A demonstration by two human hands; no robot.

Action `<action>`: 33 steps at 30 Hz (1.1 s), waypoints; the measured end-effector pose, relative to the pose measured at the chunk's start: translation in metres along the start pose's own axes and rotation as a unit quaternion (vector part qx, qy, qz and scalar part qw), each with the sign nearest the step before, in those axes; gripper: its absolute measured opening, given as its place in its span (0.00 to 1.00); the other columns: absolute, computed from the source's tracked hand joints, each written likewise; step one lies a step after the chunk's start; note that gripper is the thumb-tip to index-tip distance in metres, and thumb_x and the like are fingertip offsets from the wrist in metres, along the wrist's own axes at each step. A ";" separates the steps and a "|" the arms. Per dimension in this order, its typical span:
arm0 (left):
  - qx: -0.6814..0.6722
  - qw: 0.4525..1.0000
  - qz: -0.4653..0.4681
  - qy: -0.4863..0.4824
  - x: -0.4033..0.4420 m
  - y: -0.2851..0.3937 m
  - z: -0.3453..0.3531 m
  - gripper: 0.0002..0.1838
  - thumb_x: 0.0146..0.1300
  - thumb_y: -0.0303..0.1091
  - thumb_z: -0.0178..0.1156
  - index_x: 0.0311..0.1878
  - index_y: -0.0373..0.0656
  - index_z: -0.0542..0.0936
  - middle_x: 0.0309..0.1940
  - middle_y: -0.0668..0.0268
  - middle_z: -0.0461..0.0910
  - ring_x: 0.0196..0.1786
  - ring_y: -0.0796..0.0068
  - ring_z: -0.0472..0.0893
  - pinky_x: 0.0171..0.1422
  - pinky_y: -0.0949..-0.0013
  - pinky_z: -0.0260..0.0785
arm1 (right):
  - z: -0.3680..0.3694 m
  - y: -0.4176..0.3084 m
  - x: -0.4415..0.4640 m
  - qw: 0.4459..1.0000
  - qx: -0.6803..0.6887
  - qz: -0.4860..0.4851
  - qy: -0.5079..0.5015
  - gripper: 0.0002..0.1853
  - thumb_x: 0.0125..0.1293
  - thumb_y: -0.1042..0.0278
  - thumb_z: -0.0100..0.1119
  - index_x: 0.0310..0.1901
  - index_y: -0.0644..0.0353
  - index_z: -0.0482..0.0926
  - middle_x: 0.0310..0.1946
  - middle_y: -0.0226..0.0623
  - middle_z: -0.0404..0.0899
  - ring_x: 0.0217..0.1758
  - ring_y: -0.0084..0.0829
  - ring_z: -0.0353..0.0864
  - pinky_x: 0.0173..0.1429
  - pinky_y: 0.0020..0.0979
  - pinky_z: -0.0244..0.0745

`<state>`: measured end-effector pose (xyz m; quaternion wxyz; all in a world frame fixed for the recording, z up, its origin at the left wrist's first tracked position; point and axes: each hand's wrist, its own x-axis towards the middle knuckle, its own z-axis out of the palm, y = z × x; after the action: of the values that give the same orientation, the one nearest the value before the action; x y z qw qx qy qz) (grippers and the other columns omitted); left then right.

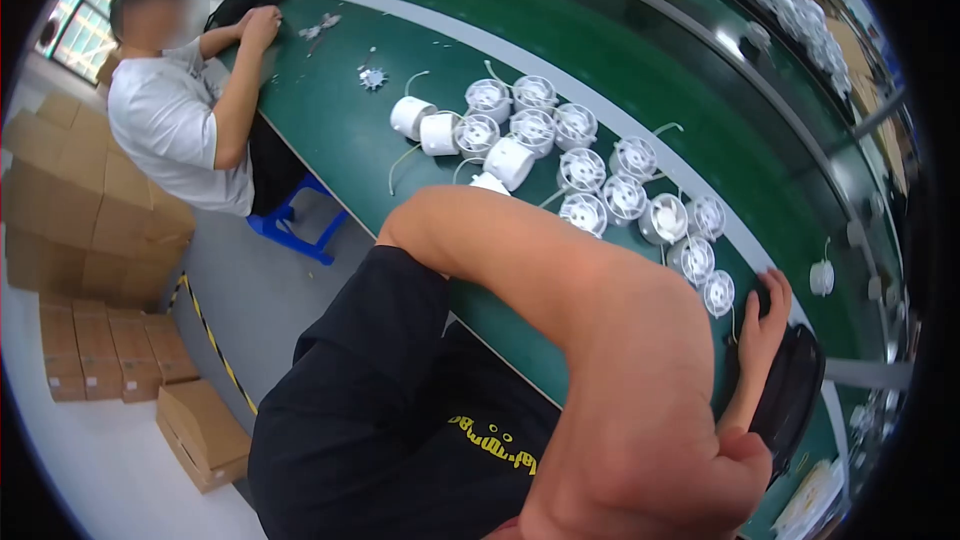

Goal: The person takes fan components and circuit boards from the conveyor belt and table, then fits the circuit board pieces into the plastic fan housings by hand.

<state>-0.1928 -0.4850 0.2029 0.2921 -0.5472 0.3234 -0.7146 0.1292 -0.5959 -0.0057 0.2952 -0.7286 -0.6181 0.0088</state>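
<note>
My left arm bends across the view, and my left hand (650,430) is raised very close to the camera. Its fingers are hidden, so what they do cannot be told. Farther right, my right hand (766,315) rests at the green table's edge strip with thumb and fingers apart, holding nothing visible. Beside it lies a black case (795,390). Just left of that hand is a white round fan-like unit (718,293) with a thin cable. Several similar units (582,170) stand grouped on the table, some showing spoked faces, others lying on their sides.
A co-worker in a white shirt (175,130) sits at the far left of the green table (330,110), hands together. Small white parts (372,78) lie near them. A blue stool (300,225) and cardboard boxes (100,200) are at left. Another unit (822,278) sits beyond the grey strip.
</note>
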 end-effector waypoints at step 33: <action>-0.253 0.761 -0.321 -0.503 0.000 0.001 0.023 0.17 0.51 0.27 0.68 0.48 0.44 0.84 0.37 0.64 0.80 0.36 0.68 0.81 0.37 0.64 0.71 | -0.021 -0.046 -0.006 0.997 0.052 0.043 0.027 0.14 0.66 0.69 0.63 0.52 0.60 0.81 0.54 0.46 0.82 0.60 0.50 0.80 0.63 0.44 0.76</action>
<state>-0.1701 -0.4894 0.2063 0.0171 -0.9540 0.1047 -0.2803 0.0943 -0.6073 0.0300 0.3487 -0.7383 -0.5764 0.0337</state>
